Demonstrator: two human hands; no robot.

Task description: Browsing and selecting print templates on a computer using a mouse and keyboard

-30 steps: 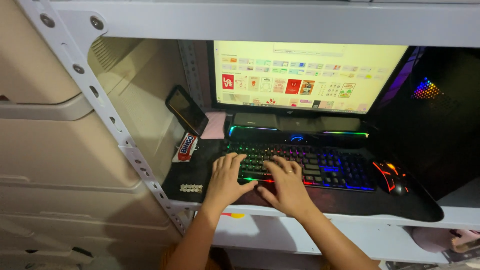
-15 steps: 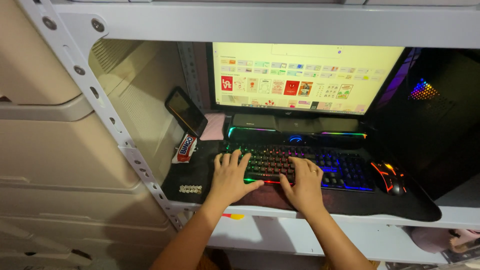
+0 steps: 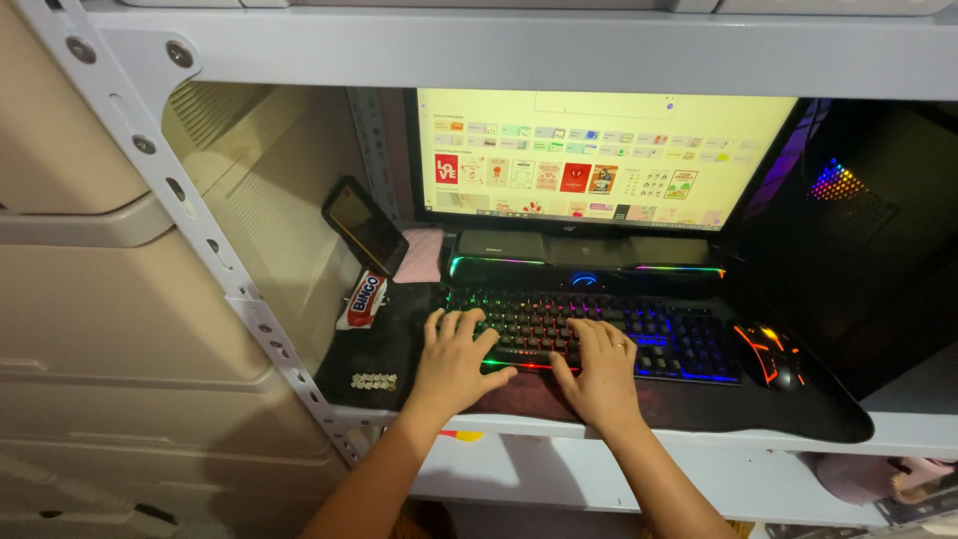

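A home computer nook: monitor (image 3: 599, 160), backlit keyboard (image 3: 589, 324) and mouse (image 3: 770, 354) on a metal shelf (image 3: 639, 439).

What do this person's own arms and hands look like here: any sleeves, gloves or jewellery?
Both forearms are bare, with no sleeves or gloves in view. The right hand wears a thin ring on one finger. The left hand shows no ring, and neither wrist carries a watch or band.

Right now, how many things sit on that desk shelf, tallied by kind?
Monitor: 1
Keyboard: 1
Mouse: 1
Phone: 1
Snack packet: 1
Computer tower: 1
Hands on the keyboard, left hand and right hand: 2
Total: 8
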